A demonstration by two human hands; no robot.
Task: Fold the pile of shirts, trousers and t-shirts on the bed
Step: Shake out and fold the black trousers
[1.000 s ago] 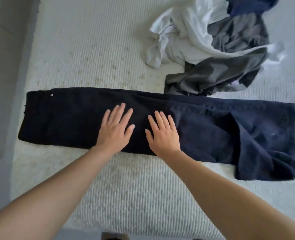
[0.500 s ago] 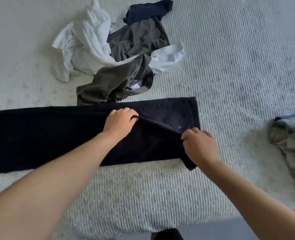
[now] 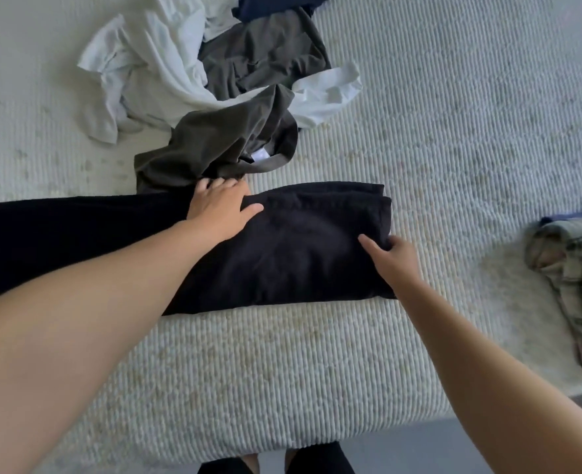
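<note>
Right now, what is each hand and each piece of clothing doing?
Long dark navy trousers: flat, right end doubled over.
Left hand: flat, pressing the trousers.
Right hand: grip pinching the doubled end.
Crumpled white shirt: unfolded.
Rumpled grey t-shirt: unfolded.
Checked garment: bunched, apart.

Lighting: soft, even daylight, fairly bright, cool in tone; source direction cannot be told. Shadows: faint, diffuse. Glare: white shirt (image 3: pixel 166 66), beyond the left hand's (image 3: pixel 219 208) fingertips, near blown out, folds washed pale. Dark detail: black trousers (image 3: pixel 299 248) under both hands nearly featureless, seams barely readable. Sharpness: bedspread (image 3: pixel 453 138) ribs crisp around the right hand (image 3: pixel 390 256). Distortion: wide-angle stretch, forearms swollen toward lower corners; bedspread ribs curve at the margins.
</note>
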